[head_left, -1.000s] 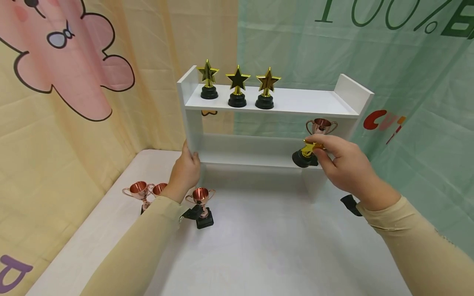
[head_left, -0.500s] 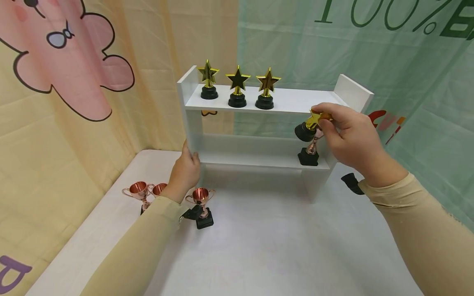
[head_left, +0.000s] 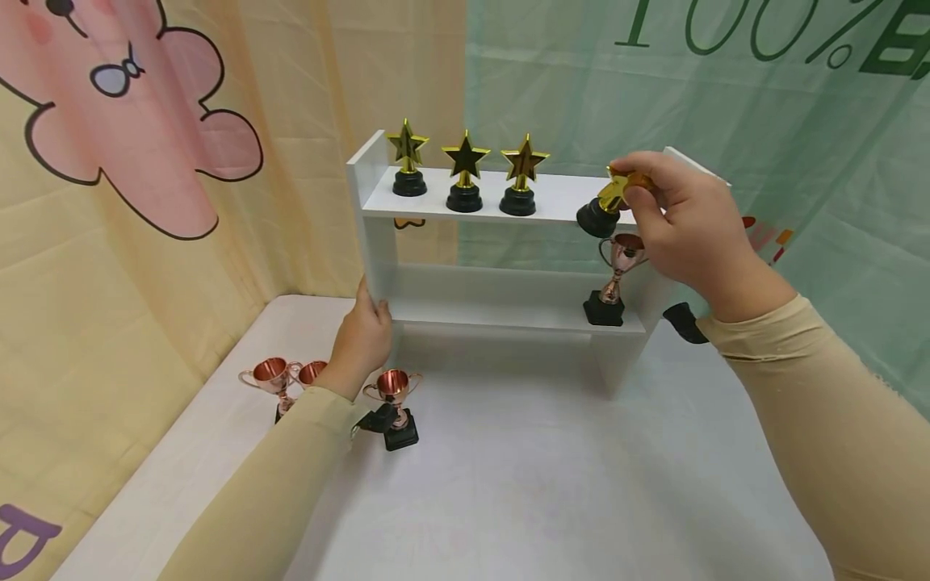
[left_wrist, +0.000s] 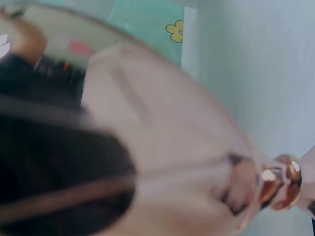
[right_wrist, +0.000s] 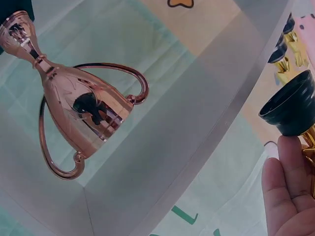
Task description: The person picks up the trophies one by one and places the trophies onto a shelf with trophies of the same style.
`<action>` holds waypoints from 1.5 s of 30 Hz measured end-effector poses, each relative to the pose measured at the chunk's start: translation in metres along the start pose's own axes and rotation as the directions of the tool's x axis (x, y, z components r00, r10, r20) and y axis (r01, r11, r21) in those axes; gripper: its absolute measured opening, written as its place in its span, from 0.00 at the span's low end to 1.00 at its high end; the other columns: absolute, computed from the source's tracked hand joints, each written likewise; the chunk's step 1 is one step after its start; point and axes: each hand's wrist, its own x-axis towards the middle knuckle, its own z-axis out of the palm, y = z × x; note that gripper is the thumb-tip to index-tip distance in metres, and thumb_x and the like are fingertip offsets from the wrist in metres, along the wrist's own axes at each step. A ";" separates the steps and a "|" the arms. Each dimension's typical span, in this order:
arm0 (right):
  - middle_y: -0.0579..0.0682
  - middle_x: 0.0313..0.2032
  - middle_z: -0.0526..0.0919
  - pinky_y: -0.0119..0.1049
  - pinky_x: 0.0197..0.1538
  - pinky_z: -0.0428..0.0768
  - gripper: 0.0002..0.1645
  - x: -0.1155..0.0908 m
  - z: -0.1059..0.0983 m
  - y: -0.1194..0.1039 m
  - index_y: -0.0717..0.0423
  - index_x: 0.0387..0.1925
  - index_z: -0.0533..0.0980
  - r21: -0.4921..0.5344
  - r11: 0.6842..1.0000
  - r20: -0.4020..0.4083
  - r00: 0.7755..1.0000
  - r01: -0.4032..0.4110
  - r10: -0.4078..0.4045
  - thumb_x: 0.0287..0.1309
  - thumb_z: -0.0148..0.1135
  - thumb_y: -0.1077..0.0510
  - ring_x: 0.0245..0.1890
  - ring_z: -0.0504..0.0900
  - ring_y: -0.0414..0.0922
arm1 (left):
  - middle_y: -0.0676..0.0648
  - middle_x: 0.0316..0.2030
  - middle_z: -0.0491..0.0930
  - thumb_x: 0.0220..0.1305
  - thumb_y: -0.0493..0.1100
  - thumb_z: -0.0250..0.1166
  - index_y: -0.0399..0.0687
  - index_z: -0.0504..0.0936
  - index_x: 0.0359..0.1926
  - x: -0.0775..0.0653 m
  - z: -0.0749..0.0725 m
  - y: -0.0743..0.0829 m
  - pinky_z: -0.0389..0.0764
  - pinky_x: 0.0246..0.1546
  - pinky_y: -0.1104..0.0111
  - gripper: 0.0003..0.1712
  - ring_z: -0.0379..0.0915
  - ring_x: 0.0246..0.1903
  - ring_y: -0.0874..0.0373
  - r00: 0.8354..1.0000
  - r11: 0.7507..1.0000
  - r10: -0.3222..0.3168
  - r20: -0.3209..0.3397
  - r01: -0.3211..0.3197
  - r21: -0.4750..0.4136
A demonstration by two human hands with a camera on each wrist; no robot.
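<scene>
My right hand [head_left: 690,234] pinches a gold star trophy [head_left: 613,194] by its star, with the black round base tilted down-left near the right part of the upper shelf. In the right wrist view, the base [right_wrist: 290,105] shows above my fingers [right_wrist: 291,157]. My left hand [head_left: 363,343] grips the left side panel of the white two-tier shelf [head_left: 479,311]. On the upper tier, three star trophies [head_left: 465,169] stand in a row at the left. A rose-gold cup trophy [head_left: 623,257] stands at the lower tier's right end, just below the held trophy.
Three rose-gold cups stand on the white table [head_left: 508,484]: two left of my left forearm, one cup [head_left: 272,375] partly hidden, and another cup [head_left: 393,387] beside my wrist. A blurred cup [left_wrist: 172,132] fills the left wrist view. Printed curtains [head_left: 567,89] hang behind.
My right hand has lifted the star trophy from in front of the lower tier up to the upper tier's front edge, uncovering the cup below. My left hand has stayed in place.
</scene>
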 end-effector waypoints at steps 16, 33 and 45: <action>0.56 0.56 0.86 0.27 0.36 0.64 0.20 0.025 0.008 0.005 0.50 0.63 0.81 -0.058 0.998 0.052 0.998 -0.033 0.036 0.79 0.49 0.59 0.37 0.75 0.48 | 0.25 0.70 0.71 0.85 0.50 0.41 0.50 0.39 0.85 0.000 0.001 -0.002 0.73 0.64 0.35 0.37 0.75 0.64 0.26 1.000 1.000 0.003 -0.007 -0.003 0.006; 0.58 0.52 0.86 0.34 0.36 0.66 0.23 0.042 0.025 0.010 0.51 0.65 0.80 -0.073 0.996 0.117 0.992 -0.048 0.056 0.79 0.46 0.61 0.33 0.73 0.49 | 0.25 0.70 0.71 0.84 0.49 0.42 0.51 0.40 0.85 0.000 0.002 -0.002 0.74 0.63 0.34 0.37 0.75 0.64 0.26 1.000 1.000 0.016 -0.011 -0.016 -0.013; 0.58 0.56 0.83 0.35 0.41 0.69 0.23 0.047 0.038 0.012 0.51 0.66 0.80 -0.055 0.996 0.120 0.990 -0.068 0.074 0.81 0.46 0.60 0.43 0.74 0.52 | 0.25 0.70 0.71 0.84 0.49 0.41 0.51 0.40 0.85 0.001 0.003 -0.004 0.74 0.63 0.33 0.37 0.75 0.63 0.26 1.000 1.000 0.016 -0.008 -0.017 -0.024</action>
